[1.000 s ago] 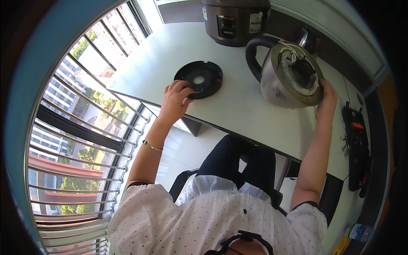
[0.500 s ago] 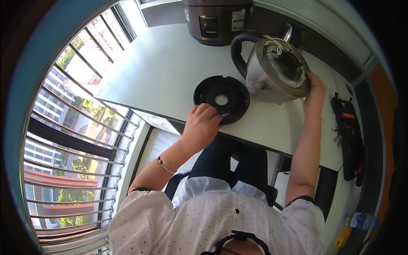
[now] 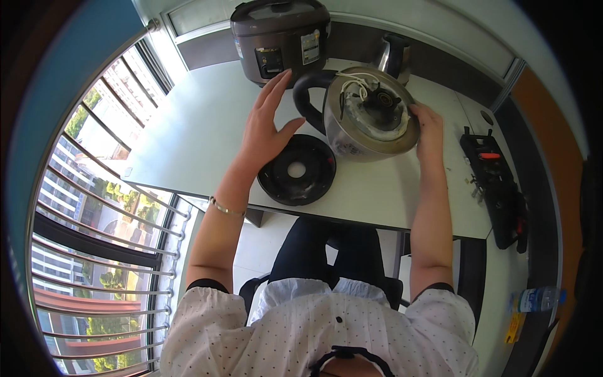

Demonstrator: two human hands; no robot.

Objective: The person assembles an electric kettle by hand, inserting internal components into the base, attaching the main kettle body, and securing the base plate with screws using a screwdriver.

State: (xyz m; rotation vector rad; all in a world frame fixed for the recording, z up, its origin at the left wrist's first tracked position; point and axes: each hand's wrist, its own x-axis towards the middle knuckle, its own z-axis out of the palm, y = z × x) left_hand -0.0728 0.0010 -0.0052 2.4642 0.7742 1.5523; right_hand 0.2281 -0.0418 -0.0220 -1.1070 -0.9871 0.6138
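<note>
A metal electric kettle (image 3: 342,141) stands on the table with its exposed underside facing up, showing white wires and a black round connector. Its black handle (image 3: 303,103) points left. My right hand (image 3: 429,129) grips the kettle's right rim, the thumb and some fingers partly hidden. Fingers stretched and thumb apart, my left hand (image 3: 267,122) is raised empty just left of the handle. Below that hand lies a black round kettle base cover (image 3: 276,179) with a hole in its middle.
Behind stands a brown rice cooker (image 3: 282,47); a second, shiny kettle (image 3: 392,56) is at the back right. A black tool case (image 3: 493,182) with an orange-red piece lies on the right. A water bottle (image 3: 537,300) is at lower right. A barred window runs along the left.
My left hand has let go of the black cover and moved up and forward toward the kettle handle, fingers spreading. My right hand stays on the kettle's rim. The whole view has shifted.
</note>
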